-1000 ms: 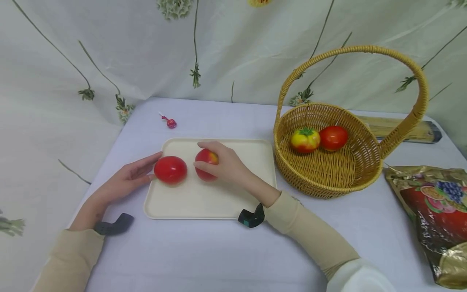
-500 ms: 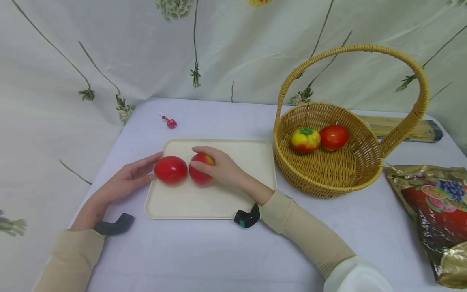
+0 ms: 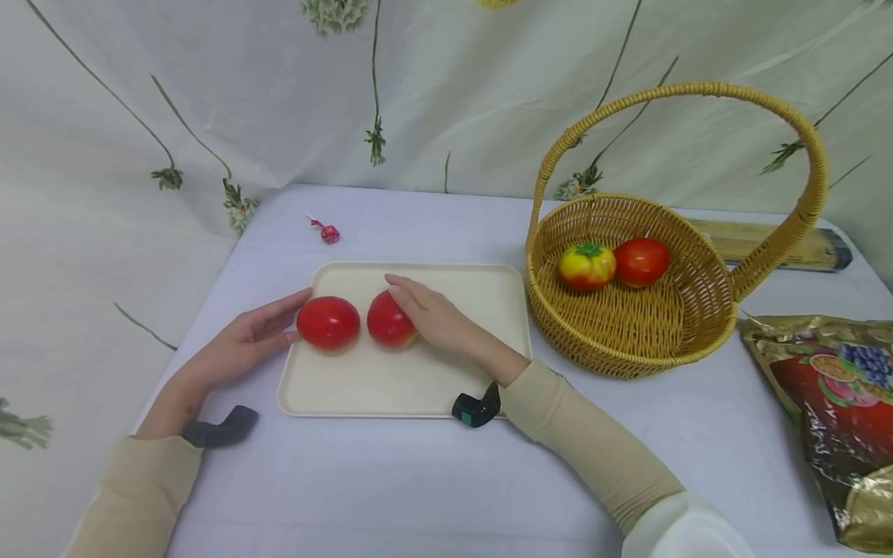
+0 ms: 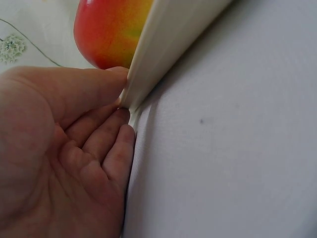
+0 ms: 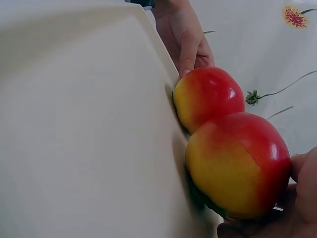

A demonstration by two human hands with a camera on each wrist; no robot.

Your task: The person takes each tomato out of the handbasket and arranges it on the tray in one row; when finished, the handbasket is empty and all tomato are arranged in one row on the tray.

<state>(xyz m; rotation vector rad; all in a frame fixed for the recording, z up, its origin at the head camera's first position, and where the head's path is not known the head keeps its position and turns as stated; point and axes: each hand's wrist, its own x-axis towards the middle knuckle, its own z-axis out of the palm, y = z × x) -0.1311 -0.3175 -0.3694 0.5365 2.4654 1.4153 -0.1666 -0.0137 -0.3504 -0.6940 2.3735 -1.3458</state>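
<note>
Two red-and-yellow tomatoes, apparently stem side down, lie on a cream tray (image 3: 432, 387). In the head view they are the left tomato (image 3: 328, 323) and the right tomato (image 3: 391, 320), with a narrow gap between them. My left hand (image 3: 244, 341) holds the tray's left rim; the left wrist view shows the thumb on the rim and the fingers bent against its outer side. My right hand (image 3: 439, 318) rests against the right side of the right tomato, fingers fairly straight. In the right wrist view only part of that hand (image 5: 287, 208) shows, beside the nearer tomato (image 5: 240, 166).
Right of the tray stands a wicker basket (image 3: 621, 329) with a tall handle, holding a yellow-red tomato (image 3: 586, 266) and a red tomato (image 3: 642, 262). A lollipop (image 3: 328, 232) lies behind the tray. A shiny fruit-printed bag (image 3: 837, 387) and a bamboo roll (image 3: 753, 244) are further right.
My right hand has moved its tomato left toward the other one, then loosened its fingers and drawn slightly back. That tomato now shows more red on top. My left hand stays put.
</note>
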